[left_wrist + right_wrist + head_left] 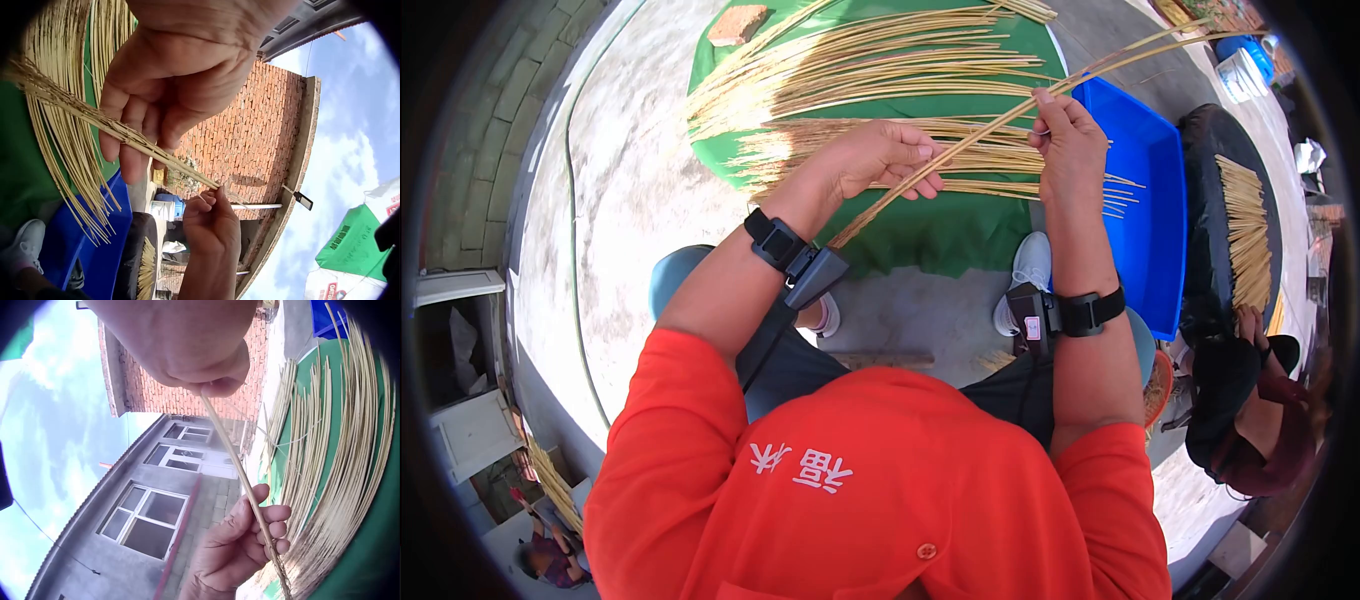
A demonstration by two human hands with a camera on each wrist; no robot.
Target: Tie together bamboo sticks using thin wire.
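Note:
A slim bundle of long straw-coloured stalks (pixel 990 128) slants up to the right in front of the person, its brushy dark end (pixel 850 232) at lower left. The right hand (pixel 1072 150) pinches the stalks between thumb and fingertips, with thin tips reaching beyond it. Farther down the bundle, the left hand (pixel 880 160) bears the stalks across its loosely bent fingers (pixel 132 164); its thumb lies alongside and does not close over them. From the right wrist view, the left hand (pixel 231 553) shows palm up beneath the bundle.
Rows of similar stalks (pixel 890 75) lie on a green cloth (pixel 920 235) ahead, with a brick (pixel 738 25) at its far left corner. A blue tub (pixel 1155 220) stands at right. Beyond it, cut stalks (pixel 1245 235) lie on a dark round surface near another person (pixel 1260 400).

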